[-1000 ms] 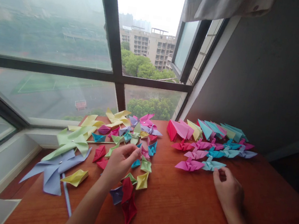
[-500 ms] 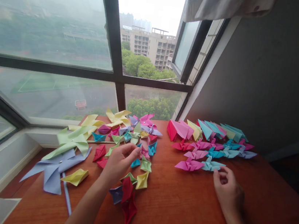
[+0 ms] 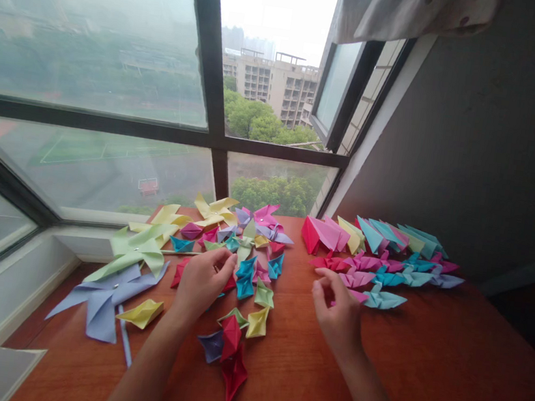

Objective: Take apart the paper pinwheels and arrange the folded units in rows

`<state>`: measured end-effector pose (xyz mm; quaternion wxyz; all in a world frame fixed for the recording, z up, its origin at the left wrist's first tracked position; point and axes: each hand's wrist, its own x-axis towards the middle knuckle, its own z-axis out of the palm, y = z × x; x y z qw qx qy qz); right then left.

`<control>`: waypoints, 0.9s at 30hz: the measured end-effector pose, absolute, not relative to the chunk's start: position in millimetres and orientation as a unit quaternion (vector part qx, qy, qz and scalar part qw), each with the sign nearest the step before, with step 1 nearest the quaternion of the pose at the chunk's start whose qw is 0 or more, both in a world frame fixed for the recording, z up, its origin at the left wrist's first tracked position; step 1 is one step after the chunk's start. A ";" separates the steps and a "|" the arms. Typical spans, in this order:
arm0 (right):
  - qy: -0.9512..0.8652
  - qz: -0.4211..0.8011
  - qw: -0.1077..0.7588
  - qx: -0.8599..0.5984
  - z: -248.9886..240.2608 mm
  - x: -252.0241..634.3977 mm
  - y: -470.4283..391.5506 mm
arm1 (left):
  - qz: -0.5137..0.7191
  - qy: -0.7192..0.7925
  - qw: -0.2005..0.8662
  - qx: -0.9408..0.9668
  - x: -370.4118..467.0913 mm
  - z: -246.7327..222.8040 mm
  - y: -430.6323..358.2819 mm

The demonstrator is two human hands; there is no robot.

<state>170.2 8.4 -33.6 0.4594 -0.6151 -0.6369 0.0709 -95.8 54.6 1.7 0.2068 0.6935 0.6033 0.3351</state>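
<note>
My left hand (image 3: 203,284) is over the cluster of small folded paper boats, thumb and forefinger pinched together; whether paper is between them is hidden. Right beside its fingertips are a blue paper boat (image 3: 246,278) and a red paper piece partly covered by the hand. My right hand (image 3: 339,312) hovers at the left end of the paper crane rows, fingers curled, thumb and forefinger apart, nothing visible between them. It partly covers a magenta crane. Near it are a pink crane (image 3: 354,278) and a light blue crane (image 3: 384,298).
Paper pinwheels lie at left, among them a lavender one (image 3: 110,295) and a green one (image 3: 137,250). A yellow boat (image 3: 141,313) and red boats (image 3: 235,374) lie nearer. Folded paper planes (image 3: 327,234) line the back right. Windows border the wooden table (image 3: 302,383).
My right hand has moved left from the light blue crane to the row's left end. My left hand has drawn back slightly left, uncovering the blue boat. The view has shifted a little.
</note>
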 end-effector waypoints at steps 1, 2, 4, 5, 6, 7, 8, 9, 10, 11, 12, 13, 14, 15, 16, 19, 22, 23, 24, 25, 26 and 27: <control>-0.654 0.099 0.447 -0.602 -31.6 157.9 14.8 | 0.322 0.616 0.191 0.693 -97.1 1.4 55.6; -0.666 0.123 0.435 -0.593 -30.0 146.9 21.5 | 0.309 0.626 0.180 0.693 -98.0 1.0 56.3; -0.685 0.154 0.404 -0.587 -27.3 128.3 35.4 | 0.286 0.634 0.169 0.698 -98.2 0.1 57.1; -0.693 0.158 0.384 -0.589 -26.0 120.3 42.5 | 0.276 0.634 0.166 0.703 -97.7 -0.5 57.2; -0.703 0.155 0.361 -0.594 -24.6 113.0 49.6 | 0.269 0.632 0.164 0.708 -97.0 -1.0 57.0; -0.711 0.147 0.336 -0.599 -23.1 106.0 56.7 | 0.265 0.628 0.163 0.713 -96.2 -1.4 56.7; -0.719 0.137 0.314 -0.605 -21.7 99.3 63.7 | 0.263 0.624 0.162 0.718 -95.5 -1.6 56.2; -0.725 0.128 0.293 -0.610 -20.4 92.9 70.6 | 0.263 0.620 0.161 0.721 -95.0 -1.6 55.7; -0.730 0.119 0.275 -0.614 -19.4 86.8 77.2 | 0.264 0.618 0.159 0.723 -94.6 -1.4 55.2; -0.735 0.111 0.259 -0.617 -18.7 81.0 83.5 | 0.265 0.618 0.157 0.723 -94.3 -0.9 54.8; -0.739 0.102 0.245 -0.619 -18.6 75.7 89.5 | 0.266 0.619 0.154 0.723 -94.2 -0.2 54.3; -0.744 0.093 0.235 -0.619 -18.9 70.8 94.9 | 0.266 0.621 0.152 0.721 -94.2 0.6 54.0; -0.747 0.085 0.229 -0.618 -19.6 66.5 99.8 | 0.268 0.622 0.151 0.720 -94.3 1.3 53.7; -0.749 0.079 0.227 -0.617 -20.6 62.8 104.0 | 0.269 0.623 0.151 0.719 -94.3 2.0 53.5; -0.750 0.075 0.227 -0.616 -21.6 59.7 107.5 | 0.271 0.622 0.151 0.719 -94.4 2.6 53.3; -0.746 0.072 0.243 -0.615 -23.4 54.9 112.6 | 0.278 0.619 0.155 0.718 -94.4 3.2 52.8; -0.736 0.069 0.278 -0.614 -21.8 55.6 109.1 | 0.295 0.611 0.168 0.715 -94.3 3.2 52.2; -0.732 0.069 0.293 -0.612 -20.7 56.8 106.2 | 0.302 0.609 0.171 0.713 -94.2 3.0 52.1; -0.728 0.069 0.309 -0.609 -19.5 58.2 102.6 | 0.309 0.609 0.172 0.710 -94.0 2.8 52.1; -0.724 0.069 0.324 -0.606 -18.4 59.9 98.3 | 0.316 0.612 0.171 0.705 -93.6 2.3 52.3; -0.720 0.069 0.335 -0.603 -17.3 61.7 93.4 | 0.321 0.616 0.169 0.699 -92.9 1.6 52.5; -0.717 0.071 0.350 -0.599 -16.3 63.5 88.0 | 0.327 0.620 0.166 0.694 -92.0 0.6 52.7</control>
